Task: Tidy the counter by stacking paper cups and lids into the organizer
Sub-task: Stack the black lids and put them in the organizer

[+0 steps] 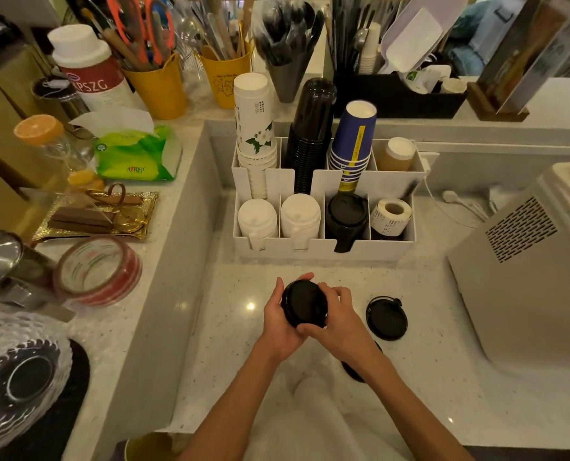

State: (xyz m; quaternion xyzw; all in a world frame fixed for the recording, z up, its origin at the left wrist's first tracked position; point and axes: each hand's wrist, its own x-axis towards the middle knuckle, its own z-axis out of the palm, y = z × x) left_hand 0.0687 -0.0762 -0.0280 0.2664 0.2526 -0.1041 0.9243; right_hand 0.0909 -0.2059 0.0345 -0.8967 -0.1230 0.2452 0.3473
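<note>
Both of my hands hold a small stack of black lids (304, 303) above the counter, just in front of the white organizer (323, 246). My left hand (278, 319) cups the stack from the left and my right hand (335, 319) grips it from the right. A single black lid (386, 318) lies flat on the counter to the right of my hands. Another black lid (353, 371) is partly hidden under my right forearm. The organizer's back row holds stacks of white cups (253, 128), black cups (312, 134) and blue cups (352, 144). Its front row holds white lids (278, 217) and black lids (346, 217).
A label roll (391, 216) fills the organizer's front right slot and a brown bottle (396, 154) the back right one. A grey machine (523, 261) stands at the right. The raised ledge on the left carries a tape roll (97, 271), a tissue pack (137, 154) and a gold tray (97, 214).
</note>
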